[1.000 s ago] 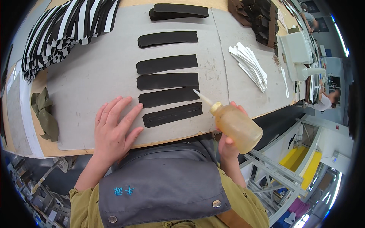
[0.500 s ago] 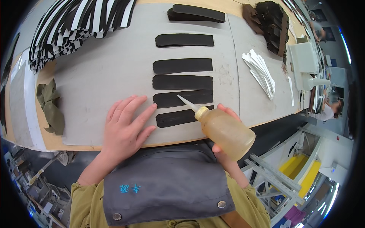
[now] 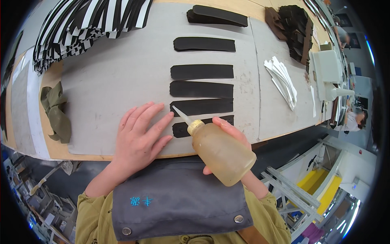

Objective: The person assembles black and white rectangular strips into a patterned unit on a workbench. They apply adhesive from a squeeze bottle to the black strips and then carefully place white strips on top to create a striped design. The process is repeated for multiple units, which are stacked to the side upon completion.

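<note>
My right hand [image 3: 233,134] is wrapped round a translucent squeeze bottle [image 3: 223,152] with a yellowish collar and a long pale nozzle. The nozzle tip is over the left end of a black strip [image 3: 207,106]; whether it touches cannot be told. Partly behind the bottle lies the nearest black strip [image 3: 181,130]. My left hand [image 3: 140,132] rests with fingers spread on the grey mat [image 3: 109,81], its index fingertip at the left end of the strip under the nozzle. Farther off, several more black strips [image 3: 202,71] lie in a column, and a small stack [image 3: 217,16] sits at the top.
Black and white strips [image 3: 85,28] are heaped at the far left, above folded olive pieces [image 3: 56,114]. To the right are white strips [image 3: 282,83], a dark brown pile [image 3: 298,34] and a white container [image 3: 327,67]. A person [image 3: 351,120] is at the far right.
My right hand has moved the bottle left, so its nozzle tip went from the middle of the black strip to its left end. My left hand stays by that end.
</note>
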The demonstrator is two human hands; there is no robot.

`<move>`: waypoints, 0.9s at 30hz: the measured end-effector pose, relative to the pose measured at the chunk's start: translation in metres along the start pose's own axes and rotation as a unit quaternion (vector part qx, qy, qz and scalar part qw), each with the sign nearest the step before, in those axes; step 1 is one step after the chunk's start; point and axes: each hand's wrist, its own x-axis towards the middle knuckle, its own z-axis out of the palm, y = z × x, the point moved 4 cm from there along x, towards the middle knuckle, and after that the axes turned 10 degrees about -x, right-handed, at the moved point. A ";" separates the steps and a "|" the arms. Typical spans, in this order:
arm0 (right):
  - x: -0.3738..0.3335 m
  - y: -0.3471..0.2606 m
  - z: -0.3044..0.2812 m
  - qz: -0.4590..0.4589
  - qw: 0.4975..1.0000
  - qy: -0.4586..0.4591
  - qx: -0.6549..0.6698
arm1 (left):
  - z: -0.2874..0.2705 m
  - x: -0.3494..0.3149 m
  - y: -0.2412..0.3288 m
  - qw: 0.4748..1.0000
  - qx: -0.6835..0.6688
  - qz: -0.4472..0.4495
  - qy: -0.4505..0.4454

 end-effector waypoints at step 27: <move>-0.045 0.011 -0.052 0.193 0.959 0.194 -0.069 | -0.002 0.001 0.001 0.999 -0.003 0.013 0.031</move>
